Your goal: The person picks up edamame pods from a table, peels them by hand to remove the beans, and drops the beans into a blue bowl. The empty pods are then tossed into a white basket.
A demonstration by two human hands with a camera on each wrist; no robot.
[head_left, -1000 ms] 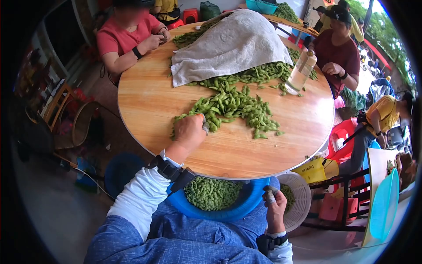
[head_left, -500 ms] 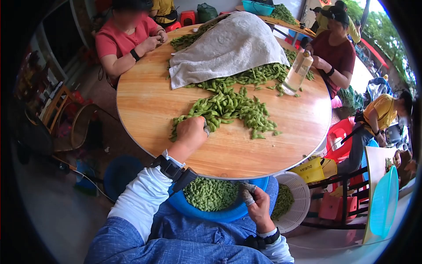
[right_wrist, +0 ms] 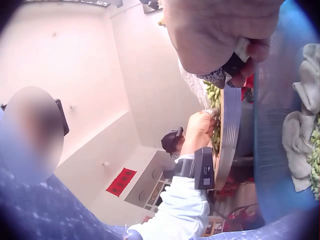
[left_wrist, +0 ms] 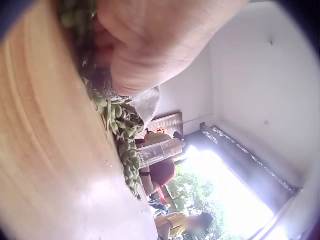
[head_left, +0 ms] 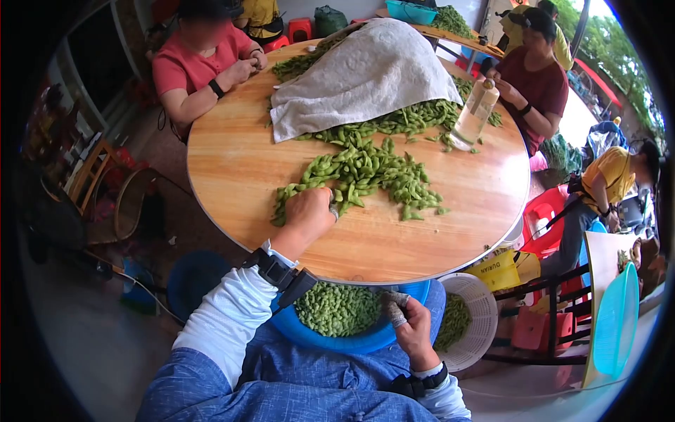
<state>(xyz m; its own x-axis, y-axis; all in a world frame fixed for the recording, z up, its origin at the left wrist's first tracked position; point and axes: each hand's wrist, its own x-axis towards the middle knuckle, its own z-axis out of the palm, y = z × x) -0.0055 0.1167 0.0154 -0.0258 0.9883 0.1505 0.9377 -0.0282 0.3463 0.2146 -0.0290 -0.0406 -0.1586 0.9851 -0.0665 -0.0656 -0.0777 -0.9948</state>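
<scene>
Green pods (head_left: 373,165) lie in a loose pile on the round wooden table (head_left: 394,246). At the pile's near left edge is my left hand (head_left: 306,214), back up; whether its fingers grip a pod is hidden. The left wrist view shows this hand (left_wrist: 150,45) bent over pods (left_wrist: 120,115). Shelled beans (head_left: 336,308) fill a blue basin (head_left: 373,341) at my lap. Over its right rim, my right hand (head_left: 415,330) has curled fingers, with grey wraps on the thumb and a finger. No bean or pod shows in this hand (right_wrist: 225,40).
A grey cloth (head_left: 369,77) covers a larger pod heap, with a clear bottle (head_left: 472,119) at its right. A white basket (head_left: 481,327) stands right of the basin. People sit across the table at left (head_left: 204,70) and right (head_left: 538,84).
My right hand has moved left from beside the white basket to the blue basin's rim. My left hand stays at the pile with only a slight shift.
</scene>
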